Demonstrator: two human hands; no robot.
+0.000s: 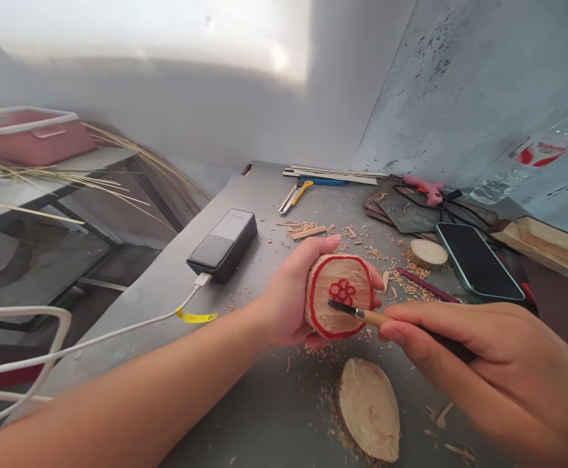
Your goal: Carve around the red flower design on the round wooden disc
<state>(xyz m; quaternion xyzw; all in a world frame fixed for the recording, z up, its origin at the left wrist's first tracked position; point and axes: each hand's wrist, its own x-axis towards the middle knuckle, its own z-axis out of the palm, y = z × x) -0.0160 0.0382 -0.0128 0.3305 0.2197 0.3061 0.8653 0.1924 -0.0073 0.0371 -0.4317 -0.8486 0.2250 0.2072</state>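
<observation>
My left hand [291, 292] is wrapped round a round wood slice [323, 315], its cut face turned up towards me. The face carries a red ring along its edge and a red flower near the middle. In my right hand [474, 351] is a wood carving chisel [372, 318] with a wooden handle. Its dark metal tip lies on the face, at the lower left of the flower. Most of the handle is hidden by my fingers. An oval wood slice [369, 409] with bark lies on the table just below.
Wood shavings [308, 229] litter the grey table [264, 188]. A black power bank [223, 244] with a white cable stands left. Behind are a utility knife [294, 197] and a pink glue gun [424, 188]. A phone [479, 260], small wood slice [426, 253] and plastic bottle [522, 162] are right.
</observation>
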